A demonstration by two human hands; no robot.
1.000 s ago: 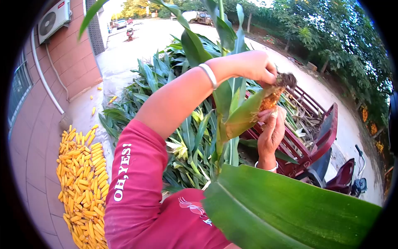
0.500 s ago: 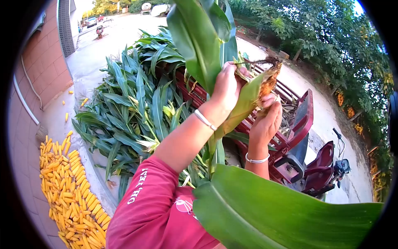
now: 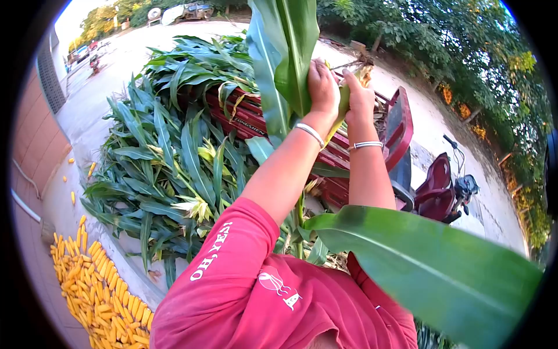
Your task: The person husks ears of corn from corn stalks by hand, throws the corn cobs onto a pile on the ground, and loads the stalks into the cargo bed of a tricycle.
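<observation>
A corn ear in its pale green husk, brown and dry at the tip, is held up in front of me, still among the leaves of a tall green corn stalk. My left hand is closed on the ear's left side, beside upright leaves. Against its right side, near the brown tip, my right hand grips the husk with the thumb up. Both hands hide much of the ear. A broad corn leaf stretches across the lower right, in front of my body.
Cut corn stalks lie heaped on the left, against a red three-wheeled cargo vehicle. Husked yellow corn cobs are piled by the tiled wall at lower left. Trees line the concrete yard on the right.
My right hand has risen and come closer to my left, its thumb now up along the husk. The ear's brown tip has shifted up and left in view.
</observation>
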